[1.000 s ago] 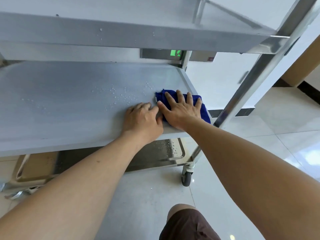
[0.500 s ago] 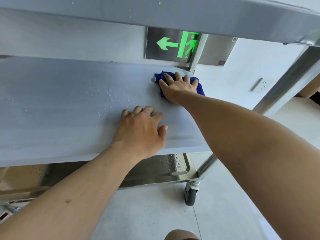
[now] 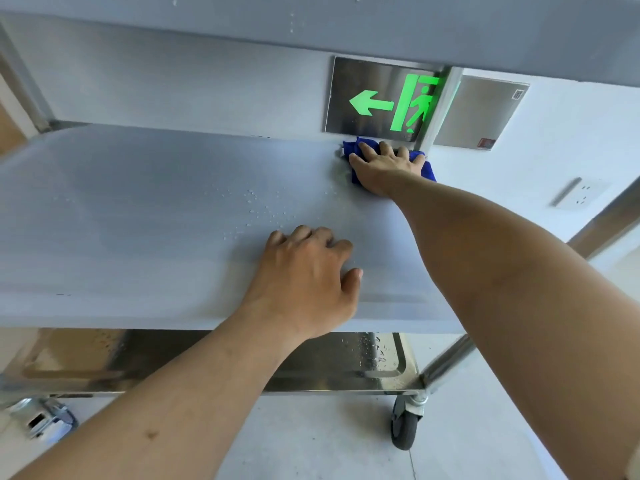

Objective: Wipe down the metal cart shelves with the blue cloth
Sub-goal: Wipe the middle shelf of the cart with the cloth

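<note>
1. The right hand (image 3: 384,169) lies flat on the blue cloth (image 3: 428,171) with its fingers stretched out straight. It grips nothing, only presses the cloth down onto the middle shelf (image 3: 138,202) of the cart. A flat palm spreads the pressure, which I take to be the reason for it.

2. The cloth sits at the far right corner of that shelf, hard against the back edge and just beside the upright post (image 3: 441,109). Corners need a long reach, hence the arm stretched so far out.

3. The left hand (image 3: 308,282) rests on the near part of the same shelf, fingers loosely bent and holding nothing. My guess is that it steadies the cart, which stands on castor wheels (image 3: 405,424) (a hard push could roll it), and props the person as they lean in.

4. Water droplets (image 3: 256,209) lie scattered on the shelf between the two hands, so that stretch looks unwiped yet.

5. The bottom shelf (image 3: 346,358) also shows drops, and the top shelf (image 3: 311,19) carries a few along its front edge. By my reckoning, plenty remains to do.
</note>
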